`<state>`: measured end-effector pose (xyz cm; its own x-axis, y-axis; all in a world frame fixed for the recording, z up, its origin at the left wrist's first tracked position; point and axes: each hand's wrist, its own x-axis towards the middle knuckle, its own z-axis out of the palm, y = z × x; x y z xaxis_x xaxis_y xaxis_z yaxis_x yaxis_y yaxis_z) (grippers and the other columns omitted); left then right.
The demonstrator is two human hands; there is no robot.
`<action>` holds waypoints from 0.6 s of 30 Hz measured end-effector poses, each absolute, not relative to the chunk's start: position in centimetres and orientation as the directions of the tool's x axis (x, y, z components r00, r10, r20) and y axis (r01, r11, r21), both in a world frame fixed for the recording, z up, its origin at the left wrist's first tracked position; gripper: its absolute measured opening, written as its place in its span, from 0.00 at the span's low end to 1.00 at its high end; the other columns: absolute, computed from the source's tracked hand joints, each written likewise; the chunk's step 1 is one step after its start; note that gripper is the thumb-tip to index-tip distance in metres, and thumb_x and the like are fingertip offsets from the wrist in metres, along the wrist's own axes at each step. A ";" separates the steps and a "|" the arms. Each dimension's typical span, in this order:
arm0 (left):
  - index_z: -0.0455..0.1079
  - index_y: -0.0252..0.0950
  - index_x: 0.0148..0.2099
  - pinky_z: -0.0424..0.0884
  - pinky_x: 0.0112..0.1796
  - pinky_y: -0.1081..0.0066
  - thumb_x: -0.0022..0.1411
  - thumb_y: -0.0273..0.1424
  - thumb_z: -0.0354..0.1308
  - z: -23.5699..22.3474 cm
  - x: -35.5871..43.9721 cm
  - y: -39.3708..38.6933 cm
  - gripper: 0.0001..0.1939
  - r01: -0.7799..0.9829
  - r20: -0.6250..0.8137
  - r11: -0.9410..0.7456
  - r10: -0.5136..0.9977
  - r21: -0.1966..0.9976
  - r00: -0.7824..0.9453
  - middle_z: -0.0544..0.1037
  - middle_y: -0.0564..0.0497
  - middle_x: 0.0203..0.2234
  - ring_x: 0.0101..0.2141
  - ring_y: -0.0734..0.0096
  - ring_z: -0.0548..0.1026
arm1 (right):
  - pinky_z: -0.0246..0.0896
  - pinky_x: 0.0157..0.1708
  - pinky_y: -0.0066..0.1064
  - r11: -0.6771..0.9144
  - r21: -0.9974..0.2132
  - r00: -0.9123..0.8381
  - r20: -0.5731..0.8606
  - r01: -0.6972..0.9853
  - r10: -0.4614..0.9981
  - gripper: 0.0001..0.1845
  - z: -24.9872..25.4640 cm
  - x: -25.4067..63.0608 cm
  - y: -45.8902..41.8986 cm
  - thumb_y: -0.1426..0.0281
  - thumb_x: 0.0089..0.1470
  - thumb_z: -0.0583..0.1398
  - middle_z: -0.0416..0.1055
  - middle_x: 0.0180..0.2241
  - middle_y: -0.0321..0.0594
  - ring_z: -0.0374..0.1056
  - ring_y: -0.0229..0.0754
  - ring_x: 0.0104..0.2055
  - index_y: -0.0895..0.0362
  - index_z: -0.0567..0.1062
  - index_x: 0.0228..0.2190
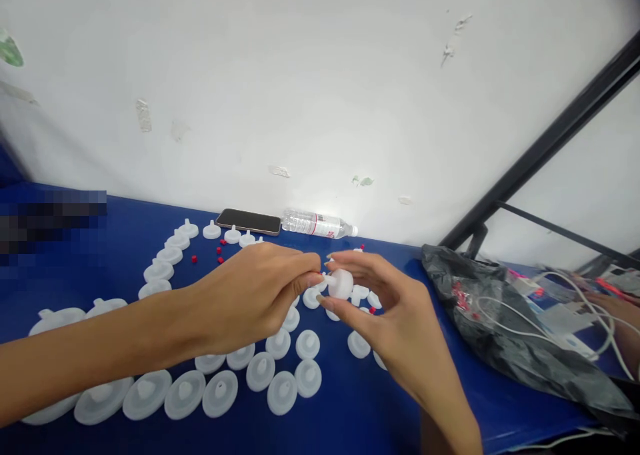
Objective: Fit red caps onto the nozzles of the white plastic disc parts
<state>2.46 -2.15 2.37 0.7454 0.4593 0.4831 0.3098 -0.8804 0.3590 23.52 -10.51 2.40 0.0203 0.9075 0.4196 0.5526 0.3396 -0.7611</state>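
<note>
My right hand (385, 302) holds a white plastic nozzle cap (342, 284) between thumb and fingers, its narrow spout pointing left. At the spout's tip, the thumb and forefinger of my left hand (273, 288) are pinched together. A trace of red shows at those fingertips, seemingly a small red piece mostly hidden by them. Below and around both hands, many similar white caps lie on the blue surface, such as one white cap (220, 394) in the front row. Several small red pieces (194, 259) are scattered beyond my left hand.
A smartphone (249, 221) and a clear plastic bottle (320, 224) lie along the white wall (310, 95). On the right, a black plastic bag (500, 328) carries a clear bag of red pieces (467, 298) and a white cable (520, 333). Another person's hand (617, 308) is at the right edge.
</note>
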 end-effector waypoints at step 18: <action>0.53 0.41 0.30 0.51 0.20 0.67 0.69 0.24 0.46 4.9 1.7 -3.9 0.14 0.334 0.540 -0.914 0.405 0.230 0.737 0.63 0.59 0.16 0.17 0.74 0.54 | 0.82 0.49 0.39 0.472 -0.669 -0.001 0.576 0.575 0.817 0.15 2.8 22.0 -11.4 0.70 0.58 0.74 0.87 0.47 0.31 0.85 0.52 0.48 0.45 0.88 0.47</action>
